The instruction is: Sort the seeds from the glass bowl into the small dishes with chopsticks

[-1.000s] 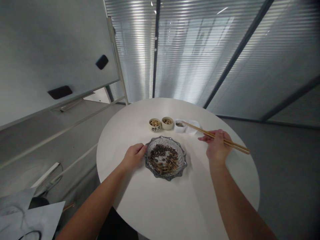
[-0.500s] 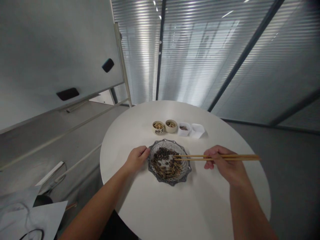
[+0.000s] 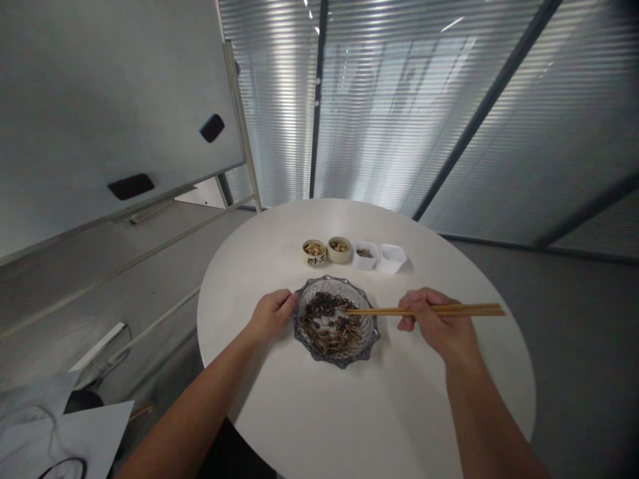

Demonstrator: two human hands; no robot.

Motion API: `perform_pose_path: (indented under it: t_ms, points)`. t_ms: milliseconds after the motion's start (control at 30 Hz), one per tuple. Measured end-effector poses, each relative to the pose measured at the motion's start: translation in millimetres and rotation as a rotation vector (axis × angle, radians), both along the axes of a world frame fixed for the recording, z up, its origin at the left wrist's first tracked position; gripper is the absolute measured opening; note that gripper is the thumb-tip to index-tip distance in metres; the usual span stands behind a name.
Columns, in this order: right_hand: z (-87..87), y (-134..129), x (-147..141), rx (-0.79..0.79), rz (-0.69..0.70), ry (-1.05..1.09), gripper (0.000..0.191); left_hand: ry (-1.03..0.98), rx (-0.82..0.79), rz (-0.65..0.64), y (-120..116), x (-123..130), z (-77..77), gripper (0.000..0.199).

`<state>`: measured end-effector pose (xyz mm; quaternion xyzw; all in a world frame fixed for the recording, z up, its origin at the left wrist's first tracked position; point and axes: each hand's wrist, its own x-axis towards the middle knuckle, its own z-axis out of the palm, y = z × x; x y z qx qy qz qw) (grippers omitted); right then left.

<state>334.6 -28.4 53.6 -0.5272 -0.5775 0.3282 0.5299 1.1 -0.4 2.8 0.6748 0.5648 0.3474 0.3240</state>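
A clear glass bowl (image 3: 372,336) with a scalloped rim stands on the table, holding dark seeds and striped, sunflower-like seeds (image 3: 329,342). My left hand (image 3: 272,314) grips the bowl's left rim between thumb and fingers. In my right hand (image 3: 434,319) is a pair of wooden chopsticks (image 3: 374,311), held nearly level from the right. Their tips are close together among the seeds near the bowl's middle; whether a seed is pinched there is too small to tell. Behind the bowl are two cream round cups (image 3: 314,261) with pale nuts or beans, and two white dishes (image 3: 392,259).
The round white table (image 3: 349,426) carries all of these. One white dish on the left of its pair holds a few small seeds. A whiteboard on a stand (image 3: 164,86) is at left, and a ribbed glass partition (image 3: 379,113) rises behind.
The chopsticks have closed together and shifted slightly left with my right hand, their tips deeper toward the bowl's middle. My left hand stays on the rim.
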Motion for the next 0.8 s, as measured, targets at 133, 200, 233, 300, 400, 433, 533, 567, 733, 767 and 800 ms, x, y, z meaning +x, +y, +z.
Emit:
perform_pose_path:
  t_ms: [133,200,233,300,400,433,533,567,733,767,800]
  points:
    - [-1.9,1,1,-0.022,0.018,0.068,0.047,0.006,0.004,0.0,0,0,1.7,0.049]
    - [-1.9,2,2,-0.041,0.056,0.071,0.049,0.007,0.005,0.002,0,0,1.3,0.049]
    - [-1.5,2,2,-0.05,0.067,0.063,0.05,0.007,0.003,0.002,0,0,0.8,0.049]
    - [-0.2,2,2,-0.06,0.083,0.048,0.051,0.007,-0.001,0.005,1,0,-0.4,0.049]
    - [1.2,3,-1,-0.054,0.101,0.05,0.051,0.001,-0.004,0.004,1,0,-1.7,0.049]
    - [1.1,3,-2,-0.05,0.099,0.051,0.051,-0.003,-0.005,0.001,1,0,-1.8,0.049]
    - [-1.1,3,-6,-0.039,0.066,0.042,0.051,-0.01,-0.009,-0.009,1,0,-2.1,0.049]
    - [-2.1,3,-7,-0.035,0.051,0.038,0.051,-0.01,-0.007,-0.01,1,0,-2.2,0.049]
    - [-5.8,4,-13,-0.008,-0.024,0.061,0.05,-0.012,-0.004,0.007,1,0,-3.5,0.049]
    - [-6.1,5,-14,0.004,-0.038,0.082,0.05,-0.013,-0.007,0.009,1,0,-3.4,0.048]
    - [-6.3,6,-14,0.02,-0.053,0.111,0.049,-0.013,-0.009,0.007,1,0,-3.1,0.048]
